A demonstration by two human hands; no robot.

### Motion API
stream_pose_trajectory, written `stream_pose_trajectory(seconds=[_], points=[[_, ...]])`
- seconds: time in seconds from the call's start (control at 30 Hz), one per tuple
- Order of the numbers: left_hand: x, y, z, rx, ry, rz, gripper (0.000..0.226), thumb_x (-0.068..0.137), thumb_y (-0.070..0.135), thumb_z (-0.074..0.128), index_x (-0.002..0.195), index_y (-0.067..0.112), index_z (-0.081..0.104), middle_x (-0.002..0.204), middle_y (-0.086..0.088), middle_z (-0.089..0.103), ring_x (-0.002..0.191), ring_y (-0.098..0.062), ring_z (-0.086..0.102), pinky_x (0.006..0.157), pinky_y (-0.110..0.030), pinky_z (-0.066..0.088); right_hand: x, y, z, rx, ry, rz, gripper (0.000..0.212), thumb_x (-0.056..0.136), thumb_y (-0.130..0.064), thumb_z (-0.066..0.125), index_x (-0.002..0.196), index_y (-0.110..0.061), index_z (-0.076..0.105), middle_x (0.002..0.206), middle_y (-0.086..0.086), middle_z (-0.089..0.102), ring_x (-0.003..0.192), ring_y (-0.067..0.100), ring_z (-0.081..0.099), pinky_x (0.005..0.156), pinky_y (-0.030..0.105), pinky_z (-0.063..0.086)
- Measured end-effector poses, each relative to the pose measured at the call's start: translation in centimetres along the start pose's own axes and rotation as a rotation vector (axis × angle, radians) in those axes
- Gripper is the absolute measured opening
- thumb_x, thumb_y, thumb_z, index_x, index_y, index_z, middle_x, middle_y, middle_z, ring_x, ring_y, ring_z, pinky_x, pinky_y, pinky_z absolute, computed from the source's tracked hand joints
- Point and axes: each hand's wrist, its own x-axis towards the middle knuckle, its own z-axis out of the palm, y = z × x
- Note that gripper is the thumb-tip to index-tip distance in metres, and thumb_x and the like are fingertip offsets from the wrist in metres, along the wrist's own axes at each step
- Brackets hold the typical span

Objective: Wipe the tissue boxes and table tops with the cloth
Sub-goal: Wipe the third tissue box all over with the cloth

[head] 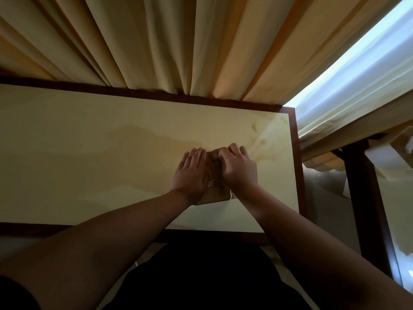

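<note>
Brown cloth (213,162) is pressed onto the tissue box (218,194) on the table (89,142) — left hand (190,173) flat, right hand (240,170) curled into it.

Head view – looking down, near the table (89,135)

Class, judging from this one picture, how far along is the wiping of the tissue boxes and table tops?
Done: nothing can be confirmed; the table top shows only uneven sheen. In hand: the left hand lies on the tissue box while the right hand works the brown cloth on its top. Left: seemingly most of this table top, and the second table at right, where another box-like thing sits, too blurred to name.
</note>
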Motion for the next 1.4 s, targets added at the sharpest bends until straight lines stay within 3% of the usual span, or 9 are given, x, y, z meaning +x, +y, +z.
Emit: stream_pose_trajectory(seconds=[0.17, 0.33, 0.43, 0.6, 0.67, 0.77, 0.97, 1.2, 1.4], points=[[0.1, 0.0, 0.3, 0.030, -0.008, -0.010, 0.069, 0.103, 0.040, 0.021, 0.157, -0.001, 0.033, 0.161, -0.018, 0.038, 0.151, -0.034, 0.033, 0.128, -0.043, 0.014, -4.0, 1.2, 0.6, -0.121, -0.045, -0.022, 0.019, 0.095, -0.023, 0.070, 0.114, -0.026, 0.069, 0.113, -0.004, 0.067, 0.092, 0.028, 0.062, 0.050, 0.028, 0.036], [0.2, -0.2, 0.4, 0.039, 0.059, 0.022, 0.061, 0.102, 0.033, 0.033, 0.148, -0.005, 0.047, 0.148, -0.022, 0.052, 0.138, -0.038, 0.051, 0.121, -0.050, 0.034, -6.6, 0.9, 0.6, 0.008, -0.006, 0.009, 0.024, 0.099, -0.042, 0.063, 0.116, -0.026, 0.065, 0.107, -0.003, 0.068, 0.087, 0.027, 0.062, 0.049, 0.034, 0.051], [0.1, 0.0, 0.1, 0.027, 0.048, 0.024, 0.062, 0.102, 0.033, 0.033, 0.148, -0.005, 0.047, 0.149, -0.022, 0.051, 0.140, -0.038, 0.049, 0.121, -0.051, 0.035, -6.5, 0.8, 1.1, 0.017, 0.034, 0.025, 0.021, 0.097, -0.036, 0.065, 0.113, -0.021, 0.065, 0.102, 0.000, 0.068, 0.090, 0.031, 0.062, 0.048, 0.035, 0.048], [0.0, 0.0, -0.2, 0.025, 0.009, 0.009, 0.065, 0.103, 0.037, 0.029, 0.151, -0.005, 0.043, 0.154, -0.021, 0.046, 0.145, -0.037, 0.042, 0.124, -0.049, 0.028, -6.0, 1.0, 1.1, 0.096, 0.035, 0.085, 0.020, 0.101, -0.022, 0.057, 0.117, -0.016, 0.067, 0.102, 0.004, 0.069, 0.091, 0.034, 0.063, 0.056, 0.040, 0.049], [0.0, 0.0, -0.1, 0.032, -0.007, 0.000, 0.066, 0.103, 0.038, 0.028, 0.152, -0.004, 0.041, 0.156, -0.021, 0.045, 0.147, -0.036, 0.040, 0.125, -0.049, 0.026, -5.9, 1.5, 0.8, 0.204, 0.046, 0.194, 0.026, 0.106, -0.024, 0.053, 0.126, -0.016, 0.067, 0.106, 0.005, 0.069, 0.096, 0.031, 0.062, 0.066, 0.041, 0.050], [0.1, 0.0, -0.1, 0.050, -0.028, -0.009, 0.069, 0.102, 0.041, 0.028, 0.153, -0.003, 0.041, 0.157, -0.022, 0.043, 0.149, -0.036, 0.037, 0.125, -0.048, 0.023, -5.9, 3.3, -0.3, 0.405, 0.131, 0.337, 0.021, 0.108, -0.026, 0.051, 0.114, -0.017, 0.069, 0.101, 0.001, 0.069, 0.088, 0.024, 0.065, 0.066, 0.038, 0.049], [0.0, 1.3, -1.1, 0.011, -0.031, -0.086, 0.087, 0.095, 0.061, 0.021, 0.159, 0.002, 0.030, 0.168, -0.016, 0.025, 0.158, -0.030, 0.015, 0.129, -0.042, 0.005, -6.1, 7.1, -3.0, 0.613, 0.248, 0.348, 0.019, 0.108, -0.024, 0.057, 0.117, -0.016, 0.072, 0.099, -0.004, 0.072, 0.088, 0.010, 0.067, 0.074, 0.036, 0.059], [-0.9, 5.5, 0.4, 0.141, 0.025, -0.270, 0.094, 0.095, 0.070, 0.027, 0.163, 0.006, 0.016, 0.171, -0.014, 0.013, 0.159, -0.030, 0.008, 0.130, -0.043, 0.001, -6.7, 8.3, -0.9, 0.726, 0.114, 0.264, 0.024, 0.107, -0.020, 0.057, 0.127, -0.023, 0.071, 0.105, -0.008, 0.074, 0.091, 0.007, 0.068, 0.077, 0.031, 0.060], [-0.5, 6.5, 1.6, 0.200, 0.047, -0.328, 0.091, 0.097, 0.066, 0.029, 0.163, 0.005, 0.018, 0.170, -0.015, 0.016, 0.158, -0.033, 0.010, 0.129, -0.048, 0.004, -7.4, 7.6, 1.5, 0.950, -0.064, 0.234, 0.022, 0.103, -0.029, 0.068, 0.121, -0.024, 0.079, 0.093, -0.013, 0.074, 0.079, 0.004, 0.071, 0.065, 0.022, 0.056]])
